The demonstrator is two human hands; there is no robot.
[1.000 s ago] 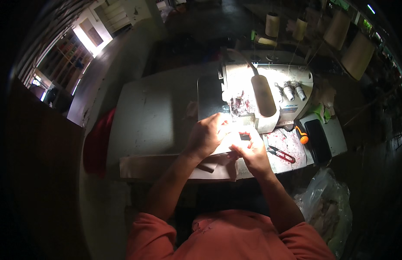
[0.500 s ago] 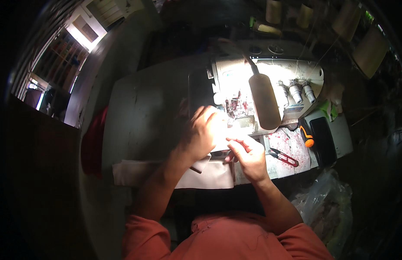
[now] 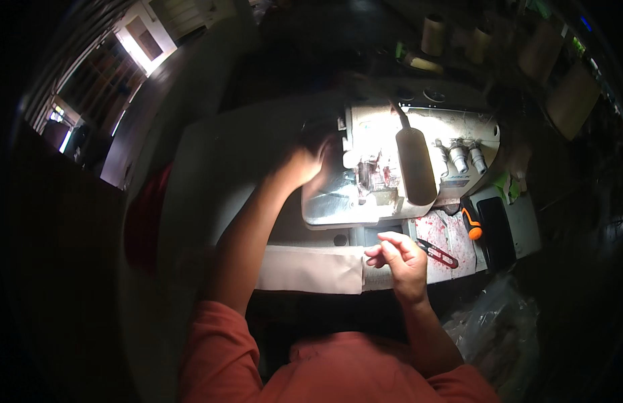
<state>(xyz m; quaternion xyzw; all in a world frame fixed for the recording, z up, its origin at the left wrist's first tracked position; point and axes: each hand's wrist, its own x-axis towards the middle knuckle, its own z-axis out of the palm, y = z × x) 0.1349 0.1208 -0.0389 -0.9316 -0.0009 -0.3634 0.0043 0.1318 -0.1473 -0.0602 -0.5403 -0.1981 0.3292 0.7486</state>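
Observation:
My left hand [image 3: 306, 166] is at the left side of a white sewing machine [image 3: 382, 208], over the dark area beyond its metal plate. Motion smears its fingers, and whether they hold anything does not show. Near the front of the machine, my right hand [image 3: 407, 265] hovers with fingers loosely curled and a little apart; nothing is visible in them. A flat pale cloth piece [image 3: 311, 269] lies along the table's front edge, its right end beside my right fingertips. A long lamp head [image 3: 416, 168] hangs over the machine and lights the needle area brightly.
Right of my right hand lie red-handled thread snips [image 3: 440, 255], an orange-and-black handled tool [image 3: 471, 223] and a dark phone [image 3: 496, 232]. A clear plastic bag [image 3: 496, 329] hangs at the lower right. Thread cones [image 3: 432, 35] stand at the back; red cloth [image 3: 150, 221] hangs at the left.
My left hand has moved away from the needle area, left and farther back. My right hand has drawn back toward me. The small pale fabric below my left hand is out of sight.

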